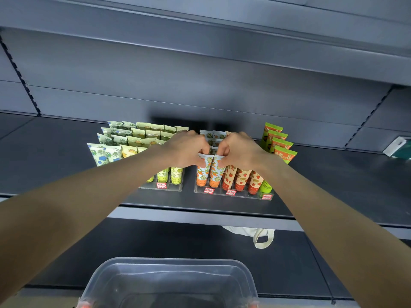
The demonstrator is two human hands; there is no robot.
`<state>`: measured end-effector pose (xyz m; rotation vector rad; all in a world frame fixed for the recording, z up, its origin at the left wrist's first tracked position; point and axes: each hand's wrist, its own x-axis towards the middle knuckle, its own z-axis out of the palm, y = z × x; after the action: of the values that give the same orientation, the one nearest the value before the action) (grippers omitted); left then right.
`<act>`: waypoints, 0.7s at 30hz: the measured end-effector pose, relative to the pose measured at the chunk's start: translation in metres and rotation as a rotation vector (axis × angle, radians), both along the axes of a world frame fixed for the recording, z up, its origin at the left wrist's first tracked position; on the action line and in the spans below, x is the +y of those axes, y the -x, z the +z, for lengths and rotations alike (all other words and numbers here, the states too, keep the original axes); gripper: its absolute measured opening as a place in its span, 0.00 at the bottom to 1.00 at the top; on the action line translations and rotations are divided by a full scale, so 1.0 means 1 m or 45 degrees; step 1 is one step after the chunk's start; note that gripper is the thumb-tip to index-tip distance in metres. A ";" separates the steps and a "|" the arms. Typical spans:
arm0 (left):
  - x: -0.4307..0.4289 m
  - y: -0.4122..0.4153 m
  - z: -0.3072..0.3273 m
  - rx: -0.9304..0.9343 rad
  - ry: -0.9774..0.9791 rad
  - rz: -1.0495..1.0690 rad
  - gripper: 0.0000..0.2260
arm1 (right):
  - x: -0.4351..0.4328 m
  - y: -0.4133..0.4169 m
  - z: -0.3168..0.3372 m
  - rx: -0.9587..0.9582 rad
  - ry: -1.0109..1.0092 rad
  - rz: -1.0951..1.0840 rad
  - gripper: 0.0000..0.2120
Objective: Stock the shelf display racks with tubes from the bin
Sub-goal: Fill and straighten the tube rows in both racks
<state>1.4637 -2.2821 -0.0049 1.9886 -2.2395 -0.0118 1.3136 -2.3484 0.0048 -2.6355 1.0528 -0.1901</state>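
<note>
Held both arms extended over the dark shelf (66, 170). Gripped with the left hand (186, 150), fingers curled and thumb pressed in, the crimped top of the left orange-print tube (202, 172). Gripped likewise with the right hand (241, 150) the crimped top of the right orange-print tube (215, 174). Found both tubes upright, cap down, touching side by side in the front row at the left end of the right rack (233, 195), with the 2 hands nearly touching above them. Noted more orange-print tubes in the rows behind, partly hidden by the hands. Noted strawberry-print tubes (241, 178) just beside the held pair on the right, then green tubes (280, 144) stepped in 4 rows at the far right end of that rack. Noted the left rack (165, 188) just beside the right rack, apart by a narrow gap, filled with blue-flower tubes (104, 153), yellow-fruit tubes (129, 151) and lime-green tubes (176, 174). Noted red price labels (209, 190) along both rack fronts; could not read the print. Located the clear plastic bin (169, 262) at the bottom edge of view, below the shelf and well apart from both hands. Noted a pale cloth bag (260, 236) under the shelf lip.
</note>
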 end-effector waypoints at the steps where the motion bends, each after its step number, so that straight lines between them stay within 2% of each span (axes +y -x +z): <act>1: 0.000 0.000 0.000 0.003 0.001 0.001 0.09 | 0.001 0.000 0.001 0.007 -0.003 0.003 0.09; 10: 0.001 0.001 0.001 -0.004 -0.003 -0.004 0.06 | 0.002 -0.002 0.002 0.052 0.010 0.014 0.07; 21: 0.001 0.000 -0.001 0.018 -0.014 0.016 0.08 | -0.001 -0.003 0.001 0.064 0.020 0.008 0.07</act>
<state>1.4636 -2.2812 -0.0059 2.0013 -2.2233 -0.0371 1.3169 -2.3492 0.0059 -2.6702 1.0629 -0.1324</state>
